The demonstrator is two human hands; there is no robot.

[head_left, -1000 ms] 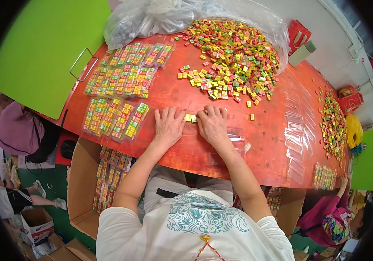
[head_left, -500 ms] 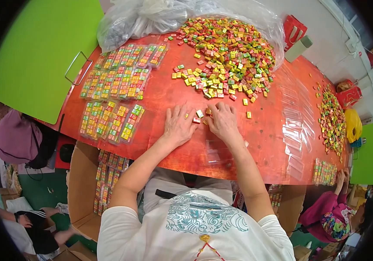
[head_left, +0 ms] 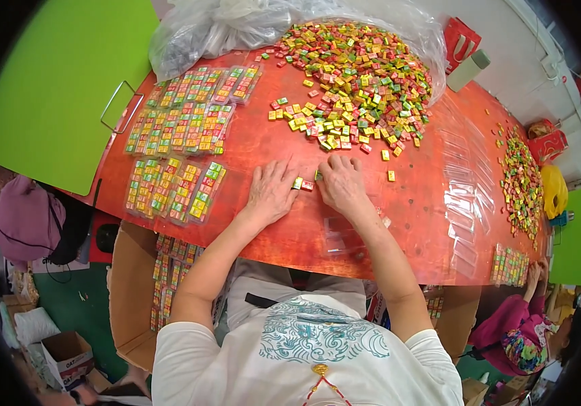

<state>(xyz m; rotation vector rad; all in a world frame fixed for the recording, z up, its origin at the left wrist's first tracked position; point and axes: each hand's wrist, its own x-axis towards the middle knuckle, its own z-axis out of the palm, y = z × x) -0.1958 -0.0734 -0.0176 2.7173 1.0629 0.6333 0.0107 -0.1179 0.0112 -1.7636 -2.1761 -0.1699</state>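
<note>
On the red table [head_left: 250,237], my left hand [head_left: 271,193] lies with its fingers stretched forward and slightly apart. Beside its thumb and index finger sit a small yellow-and-green box [head_left: 297,183] and a small red box [head_left: 307,185], side by side. My right hand [head_left: 343,186] is bent over, its thumb and fingertips pinching a small green box [head_left: 318,175] just right of that pair. The fingers partly cover this box. A clear plastic tray [head_left: 336,245] lies near my right forearm.
A big heap of small coloured boxes [head_left: 365,81] spreads ahead, backed by a clear plastic bag [head_left: 222,34]. Filled trays [head_left: 179,189] are stacked at the left, clear trays [head_left: 463,203] at the right. A co-worker's hands [head_left: 537,272] are at the far right, near another heap [head_left: 522,189].
The loose small boxes between my hands have come together into a short row. My right hand has shifted slightly left and now pinches a green box; my left hand has barely moved.
</note>
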